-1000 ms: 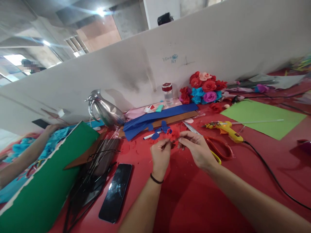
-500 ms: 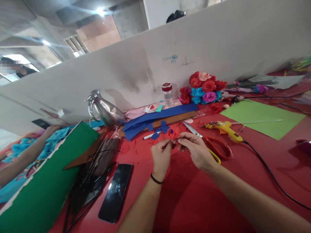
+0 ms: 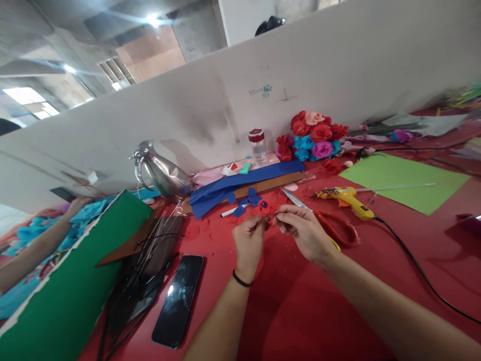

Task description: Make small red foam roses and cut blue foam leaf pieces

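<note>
My left hand (image 3: 250, 238) pinches the base of a small red paper flower (image 3: 264, 206) with a blue centre. To its right, my right hand (image 3: 296, 225) has thumb and fingers pressed together beside the flower; what they hold is too small to make out. Blue paper petals (image 3: 252, 196) and a white marker (image 3: 233, 210) lie just behind the flower. Scissors (image 3: 341, 226) with orange-red handles rest behind my right hand, partly covered by it.
A yellow glue gun (image 3: 353, 200) lies right, its cord trailing forward. Green paper (image 3: 409, 180), a paper bouquet (image 3: 321, 134) and a steel jug (image 3: 163, 173) stand or lie farther back. Left are a phone (image 3: 178, 301), a green board (image 3: 82, 276) and another person's arm (image 3: 41, 245).
My right hand's fingertips have moved slightly away from the flower, leaving a small gap. At the far left, the other person's head has mostly left the view.
</note>
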`<action>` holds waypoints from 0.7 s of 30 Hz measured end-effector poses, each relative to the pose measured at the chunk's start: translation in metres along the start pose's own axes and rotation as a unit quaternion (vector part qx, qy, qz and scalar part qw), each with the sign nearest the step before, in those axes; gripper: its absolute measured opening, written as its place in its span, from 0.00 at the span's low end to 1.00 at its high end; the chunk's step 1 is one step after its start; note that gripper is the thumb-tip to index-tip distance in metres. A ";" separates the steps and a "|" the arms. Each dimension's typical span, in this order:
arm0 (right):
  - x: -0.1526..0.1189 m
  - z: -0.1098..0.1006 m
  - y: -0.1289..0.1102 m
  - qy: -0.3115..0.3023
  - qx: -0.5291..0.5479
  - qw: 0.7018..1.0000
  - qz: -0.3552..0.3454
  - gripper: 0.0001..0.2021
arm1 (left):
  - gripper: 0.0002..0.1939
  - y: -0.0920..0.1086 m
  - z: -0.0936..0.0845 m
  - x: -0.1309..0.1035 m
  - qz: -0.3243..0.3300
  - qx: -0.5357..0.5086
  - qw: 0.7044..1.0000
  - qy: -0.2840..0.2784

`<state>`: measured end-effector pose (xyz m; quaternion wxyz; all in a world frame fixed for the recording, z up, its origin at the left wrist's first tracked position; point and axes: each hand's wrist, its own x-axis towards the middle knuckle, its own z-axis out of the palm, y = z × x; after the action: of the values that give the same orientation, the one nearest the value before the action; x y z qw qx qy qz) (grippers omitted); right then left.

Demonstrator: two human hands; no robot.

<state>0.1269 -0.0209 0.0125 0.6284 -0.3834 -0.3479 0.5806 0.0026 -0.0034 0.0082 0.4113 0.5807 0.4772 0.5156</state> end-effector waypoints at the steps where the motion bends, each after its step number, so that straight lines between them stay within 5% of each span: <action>1: 0.000 0.000 -0.001 -0.002 -0.004 1.000 0.000 0.06 | 0.08 0.000 0.000 0.000 0.008 0.009 1.000 -0.001; 7: -0.002 0.004 -0.005 -0.025 -0.088 0.996 -0.003 0.06 | 0.11 0.000 0.000 -0.001 0.033 0.044 0.998 -0.005; 21: 0.000 0.006 -0.009 0.000 -0.080 0.997 -0.023 0.04 | 0.11 -0.010 -0.006 0.004 0.053 0.063 0.997 -0.008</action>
<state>0.1262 -0.0203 0.0230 0.6088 -0.4243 -0.4022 0.5363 -0.0045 0.0029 -0.0002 0.3496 0.6341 0.4741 0.5010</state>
